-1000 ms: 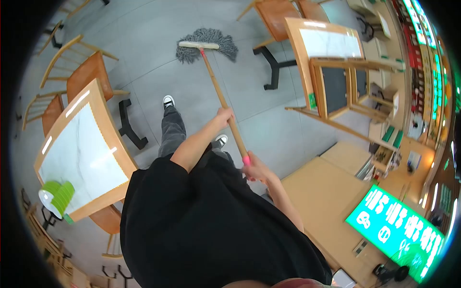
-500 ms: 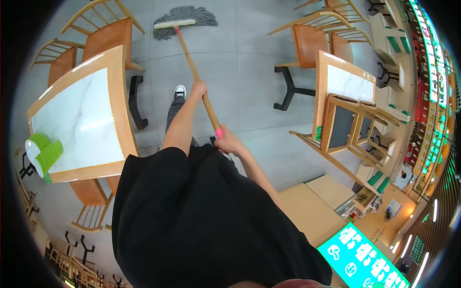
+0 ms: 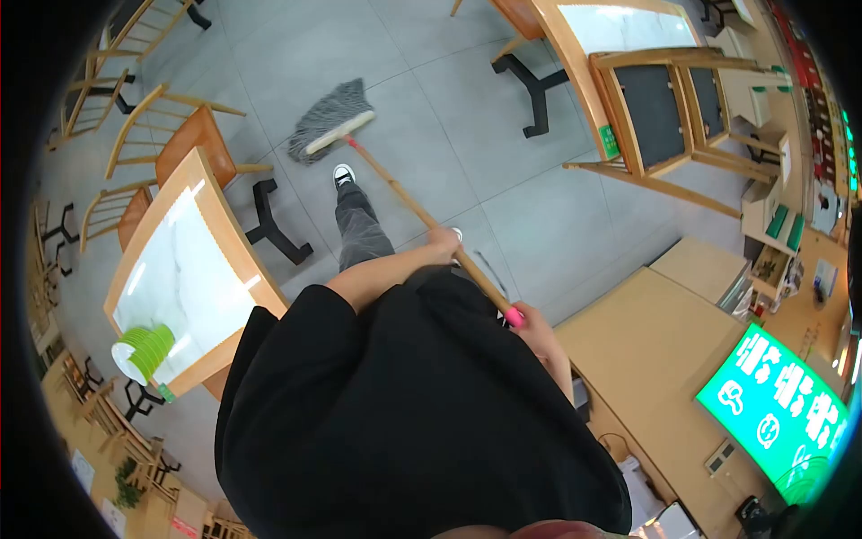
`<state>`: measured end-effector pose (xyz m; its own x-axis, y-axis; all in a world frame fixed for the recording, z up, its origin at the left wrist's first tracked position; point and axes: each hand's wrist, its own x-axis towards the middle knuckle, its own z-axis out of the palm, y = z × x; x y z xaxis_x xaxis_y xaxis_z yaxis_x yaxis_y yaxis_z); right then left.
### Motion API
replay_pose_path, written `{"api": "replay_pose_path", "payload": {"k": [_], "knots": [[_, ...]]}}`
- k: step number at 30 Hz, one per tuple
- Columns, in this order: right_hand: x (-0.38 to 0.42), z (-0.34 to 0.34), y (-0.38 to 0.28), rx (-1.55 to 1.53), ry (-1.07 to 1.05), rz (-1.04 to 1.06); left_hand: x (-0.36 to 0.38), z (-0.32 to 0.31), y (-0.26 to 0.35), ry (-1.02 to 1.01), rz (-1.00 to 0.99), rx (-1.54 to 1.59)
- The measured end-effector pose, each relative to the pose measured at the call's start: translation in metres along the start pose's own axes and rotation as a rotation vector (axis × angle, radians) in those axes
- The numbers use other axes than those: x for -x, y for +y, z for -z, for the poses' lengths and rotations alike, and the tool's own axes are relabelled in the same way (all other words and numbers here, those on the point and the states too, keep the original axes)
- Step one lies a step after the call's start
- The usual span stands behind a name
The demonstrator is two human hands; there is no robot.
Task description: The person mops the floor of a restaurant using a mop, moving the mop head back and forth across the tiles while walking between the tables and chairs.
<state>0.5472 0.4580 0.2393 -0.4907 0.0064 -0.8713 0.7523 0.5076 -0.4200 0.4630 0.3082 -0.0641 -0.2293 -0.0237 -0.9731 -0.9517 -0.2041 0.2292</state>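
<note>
A mop (image 3: 400, 190) with a wooden handle, a pale bar and grey strands slants across my front. Its head lies on the grey tiled floor, just beyond my left shoe. My left hand (image 3: 442, 241) is wrapped round the handle at about its lower middle. Near my right hip, my right hand (image 3: 536, 334) closes on the top end by the pink cap; some of its fingers are hidden.
At left stands a marble-topped table (image 3: 184, 260) with green stacked cups (image 3: 144, 350) and orange-seated chairs (image 3: 193, 144). An upturned chair (image 3: 651, 117) rests at the right table (image 3: 575, 67). A wooden counter (image 3: 655, 359) with a lit green sign (image 3: 772, 409) is close on my right.
The mop head has come nearer to my feet and turned on the floor. Both hands have shifted right and closer to my body with the handle. The whole view has swung round.
</note>
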Motion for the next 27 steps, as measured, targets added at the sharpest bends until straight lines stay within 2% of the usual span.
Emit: {"api": "replay_pose_path", "payload": {"k": [3,4,6,9,12,15,17,19,21,24,27], "knots": [[0.023,0.004,0.007,-0.150,0.004,-0.124,0.036,-0.020,0.015,-0.235,0.048,-0.126],[0.023,0.003,0.001,-0.142,0.029,-0.107,0.029,-0.025,0.015,-0.245,0.025,-0.030],[0.014,-0.003,-0.020,-0.104,0.071,-0.064,0.023,-0.024,0.036,-0.241,-0.003,-0.101],[-0.059,-0.038,0.011,0.165,0.216,0.380,-0.006,-0.003,0.076,-0.290,-0.052,-0.070],[-0.081,-0.041,-0.093,0.106,0.118,0.034,-0.041,0.019,0.129,-0.259,-0.156,-0.042],[-0.148,-0.048,-0.144,0.211,0.152,0.260,-0.098,0.039,0.199,-0.158,-0.322,-0.045],[-0.197,-0.061,-0.182,0.337,0.153,0.316,-0.117,0.069,0.254,-0.134,-0.324,-0.007],[-0.202,-0.070,-0.260,0.246,0.029,0.237,-0.120,0.108,0.310,-0.113,-0.323,0.030],[-0.202,-0.092,-0.318,0.313,0.058,0.332,-0.118,0.149,0.359,-0.093,-0.348,0.056],[-0.232,-0.138,-0.332,0.370,0.049,0.382,-0.112,0.215,0.385,-0.036,-0.353,0.066],[-0.216,-0.163,-0.332,0.514,0.054,0.417,-0.092,0.257,0.367,-0.008,-0.372,-0.025]]}}
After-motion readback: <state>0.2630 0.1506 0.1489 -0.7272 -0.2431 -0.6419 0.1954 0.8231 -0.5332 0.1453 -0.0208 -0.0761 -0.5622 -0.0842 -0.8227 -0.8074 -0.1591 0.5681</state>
